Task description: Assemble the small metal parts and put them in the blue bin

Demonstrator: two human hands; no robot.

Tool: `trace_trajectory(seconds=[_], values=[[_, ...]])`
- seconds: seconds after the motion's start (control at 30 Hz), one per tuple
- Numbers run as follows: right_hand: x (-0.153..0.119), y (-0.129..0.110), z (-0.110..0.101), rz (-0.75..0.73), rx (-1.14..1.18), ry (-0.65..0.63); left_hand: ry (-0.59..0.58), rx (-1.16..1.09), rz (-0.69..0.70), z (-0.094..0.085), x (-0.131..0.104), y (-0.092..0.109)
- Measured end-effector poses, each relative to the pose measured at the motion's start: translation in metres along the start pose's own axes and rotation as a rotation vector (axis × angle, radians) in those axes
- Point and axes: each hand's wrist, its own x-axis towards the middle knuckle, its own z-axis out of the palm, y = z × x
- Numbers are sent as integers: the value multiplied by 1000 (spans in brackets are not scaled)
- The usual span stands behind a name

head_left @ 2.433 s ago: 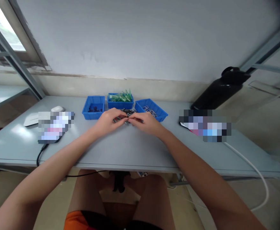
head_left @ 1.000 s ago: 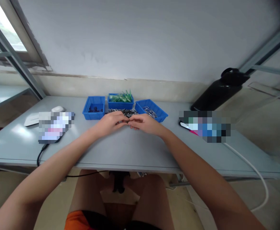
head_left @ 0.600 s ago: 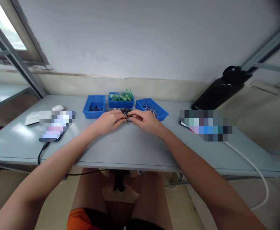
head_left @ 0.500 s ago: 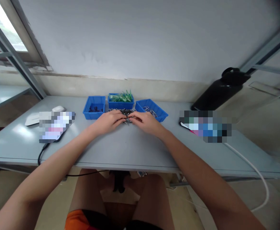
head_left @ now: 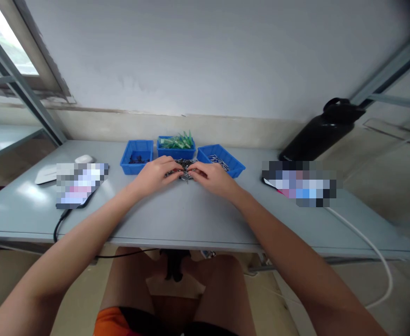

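A pile of small dark and silver metal pieces, which look like screws (head_left: pixel 185 176), lies on the grey table between my hands. My left hand (head_left: pixel 159 174) is at the pile's left side, its thumb and fingertips drawn together in a pinch. From the right, my right hand (head_left: pixel 215 178) reaches in with thumb and forefinger pinched over the pieces. Whatever is between the fingertips of either hand is too small to make out. Just behind the hands stand a blue bin with dark pieces (head_left: pixel 137 157), a blue bin with green plastic packets (head_left: pixel 176 146), and a tilted blue bin with silver screws (head_left: pixel 222 160).
A phone with a black cable (head_left: pixel 82 186) and a white earbud case (head_left: pixel 84 159) lie at the left. On the right are another phone (head_left: pixel 301 184) with a white cable and a black bottle (head_left: pixel 319 137). A wall (head_left: pixel 205 60) closes off the back.
My left hand's fingertips have pulled back slightly to the left, widening the gap between the hands. My right hand stays nearly in place. The bins have not moved on the table.
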Motion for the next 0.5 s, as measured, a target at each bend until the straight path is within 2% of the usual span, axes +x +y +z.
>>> trace_trajectory(seconds=[0.1,0.23,0.33,0.4,0.5], values=[[0,-2,-1,74,-43,-52,87,85,-80,-9,1,-14],[-1,-6,6,157,-163,-181,184,223,-184,-27,-1,-48],[-2,-7,14,164,-215,-252,260,362,-237,-35,-6,-68],[-2,-6,19,169,-247,-261,317,446,-245,-38,-8,-73],[-1,-4,23,191,-292,-244,370,485,-204,-38,-9,-69]])
